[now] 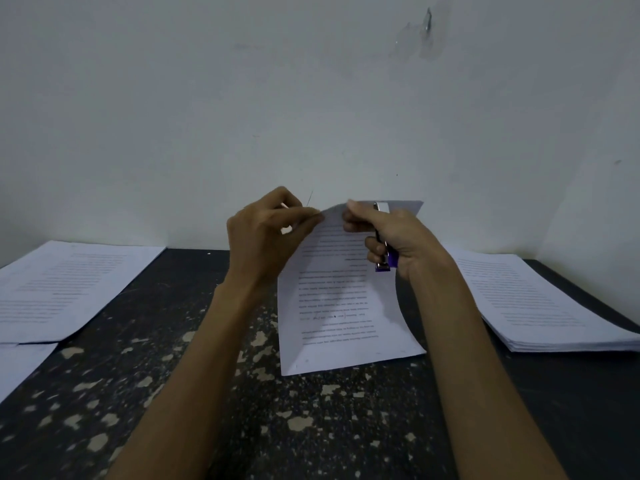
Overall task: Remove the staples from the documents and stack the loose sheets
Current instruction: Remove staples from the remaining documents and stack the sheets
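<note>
A printed document (341,306) stands tilted up from the dark table, its near edge resting on the tabletop. My left hand (268,233) pinches a thin bent staple (309,199) right at the document's top corner. My right hand (384,235) pinches the top edge of the document between thumb and forefinger. Its other fingers curl round a purple and silver staple remover (383,252).
A thick stack of sheets (540,306) lies on the table at the right. More printed sheets (65,289) lie flat at the left, with another sheet (20,365) near the left edge. The worn dark table (207,393) meets a white wall behind.
</note>
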